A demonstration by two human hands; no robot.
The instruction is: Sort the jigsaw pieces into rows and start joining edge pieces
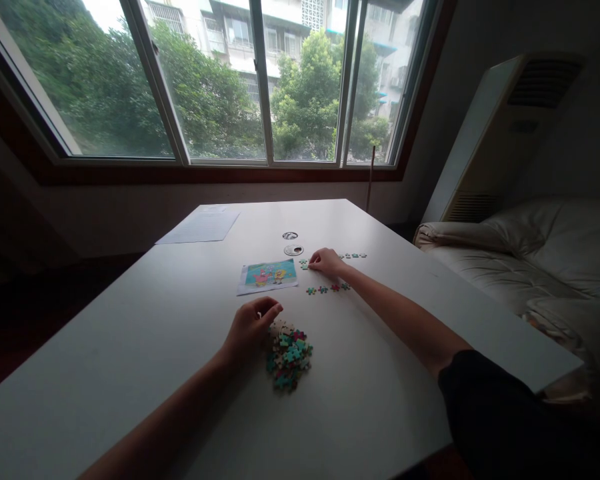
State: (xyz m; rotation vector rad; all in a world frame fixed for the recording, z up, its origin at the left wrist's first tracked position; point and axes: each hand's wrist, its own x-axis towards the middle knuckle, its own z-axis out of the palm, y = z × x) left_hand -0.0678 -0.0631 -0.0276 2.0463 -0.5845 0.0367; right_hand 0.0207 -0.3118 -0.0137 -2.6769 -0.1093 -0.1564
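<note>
My right hand (pixel 327 262) reaches across the table, thumb and fingers pinched on a small pale green jigsaw piece (pixel 305 265) at the right edge of a picture sheet. That sheet (pixel 269 275) shows a pink and a yellow cartoon figure on blue. Closer to me, my left hand (pixel 250 325) is closed beside a heap of jigsaw pieces (pixel 289 353). A pale bit shows between its fingers, too small to name. Under my right wrist lies a row of loose pieces (pixel 323 289); another row (pixel 355 255) sits beyond it, partly hidden by the hand.
The white table (pixel 180 347) has two round inserts (pixel 293 250) past the picture sheet. Papers (pixel 200 225) lie at its far left. A sofa (pixel 480 260) and a tall air conditioner (pixel 500 127) stand on the right, with a window (pixel 215 87) behind.
</note>
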